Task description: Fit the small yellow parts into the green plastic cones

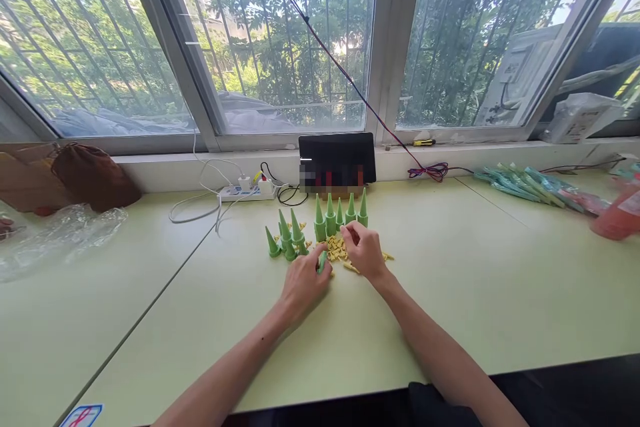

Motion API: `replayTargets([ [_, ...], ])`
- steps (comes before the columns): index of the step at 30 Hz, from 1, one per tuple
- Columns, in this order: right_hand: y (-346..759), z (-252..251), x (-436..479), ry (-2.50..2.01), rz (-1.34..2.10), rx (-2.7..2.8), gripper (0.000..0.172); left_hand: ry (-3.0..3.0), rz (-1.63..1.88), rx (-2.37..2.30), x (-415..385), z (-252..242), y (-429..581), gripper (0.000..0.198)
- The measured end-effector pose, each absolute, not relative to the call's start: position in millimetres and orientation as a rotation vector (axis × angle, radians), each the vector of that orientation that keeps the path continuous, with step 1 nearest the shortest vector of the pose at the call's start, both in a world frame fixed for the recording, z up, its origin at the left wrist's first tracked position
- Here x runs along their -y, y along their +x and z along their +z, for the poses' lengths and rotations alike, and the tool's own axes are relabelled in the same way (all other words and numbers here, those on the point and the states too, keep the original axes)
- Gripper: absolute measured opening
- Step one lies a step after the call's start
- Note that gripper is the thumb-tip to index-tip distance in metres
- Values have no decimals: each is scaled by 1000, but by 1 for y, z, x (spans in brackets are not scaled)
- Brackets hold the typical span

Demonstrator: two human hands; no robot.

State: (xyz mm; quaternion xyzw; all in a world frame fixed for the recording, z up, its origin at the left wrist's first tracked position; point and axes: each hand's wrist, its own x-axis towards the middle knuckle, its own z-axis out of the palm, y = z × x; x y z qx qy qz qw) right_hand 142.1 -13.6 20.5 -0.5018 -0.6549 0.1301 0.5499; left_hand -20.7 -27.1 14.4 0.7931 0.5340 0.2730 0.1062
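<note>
My left hand (306, 275) rests low over the table, its fingers closed around a green cone-shaped piece (323, 261). To its right, my right hand (364, 248) is pinched above a pile of small yellow pieces (337, 248); whatever lies between its fingertips is too small to make out. Behind the pile stands a row of several upright green cones (330, 217) on cylinder bases. A second cluster of green cones (285, 230) stands to the left, with a few yellow bits among them. One longer yellow piece (351, 267) lies below my right hand.
A dark tablet (337, 159) leans at the back by the window. Left of it lies a white power strip (247, 193) with cables. Plastic-wrapped bundles (525, 183) and a red container (620, 213) are at right. Clear plastic (65, 240) and a brown bag (95, 177) lie at left.
</note>
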Motion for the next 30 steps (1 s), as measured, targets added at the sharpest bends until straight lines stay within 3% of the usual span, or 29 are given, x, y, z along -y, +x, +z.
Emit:
replayTargets([
  [5, 142, 19, 13, -1192, 298, 1567, 31, 2386, 737, -1646, 26, 15, -21, 25],
  [15, 142, 19, 13, -1194, 310, 1584, 29, 2419, 694, -1680, 24, 17, -20, 45],
  [24, 144, 15, 10, -1245, 342, 1628, 23, 2121, 1210, -1546, 21, 17, -22, 46],
  [30, 144, 8, 8, -1260, 374, 1820, 6, 2105, 1280, -1509, 20, 15, -21, 46],
])
